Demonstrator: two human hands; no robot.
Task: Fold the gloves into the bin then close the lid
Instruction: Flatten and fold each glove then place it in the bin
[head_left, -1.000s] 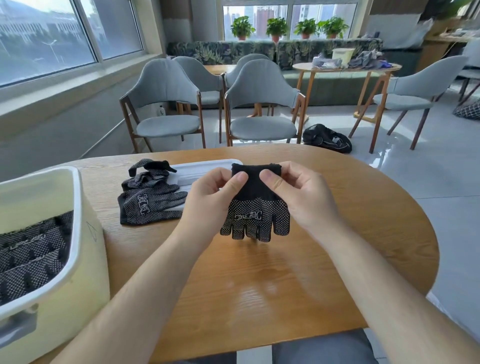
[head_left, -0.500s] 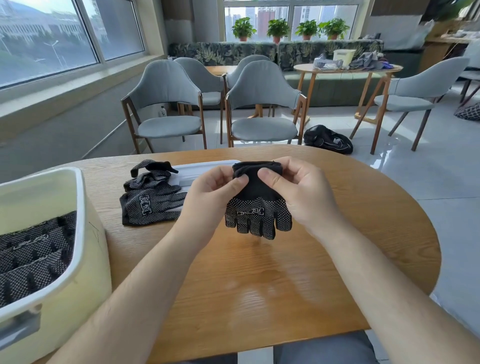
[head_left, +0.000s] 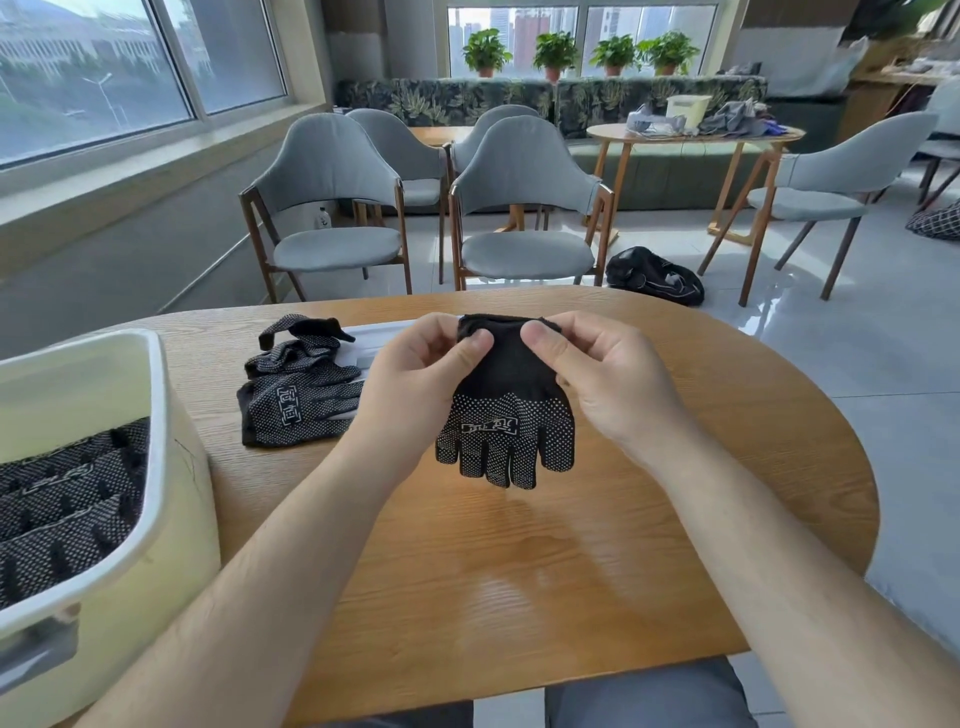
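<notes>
A black glove with white dots (head_left: 506, 415) hangs fingers-down over the middle of the round wooden table (head_left: 519, 571). My left hand (head_left: 415, 384) pinches the left side of its cuff and my right hand (head_left: 608, 384) pinches the right side. A loose pile of the same dotted gloves (head_left: 298, 395) lies on the table to the left, partly on top of the white lid (head_left: 379, 338). The cream bin (head_left: 145, 467) stands at the left edge with folded gloves (head_left: 67, 504) inside.
Grey chairs (head_left: 524, 208) stand just beyond the table's far edge. A black bag (head_left: 654, 275) lies on the tiled floor to the right of them. A second round table (head_left: 691, 135) with clutter stands at the back right.
The held glove sank a little, then rose again between my hands. Both hands keep their pinch on the cuff, and the glove hangs slightly longer now.
</notes>
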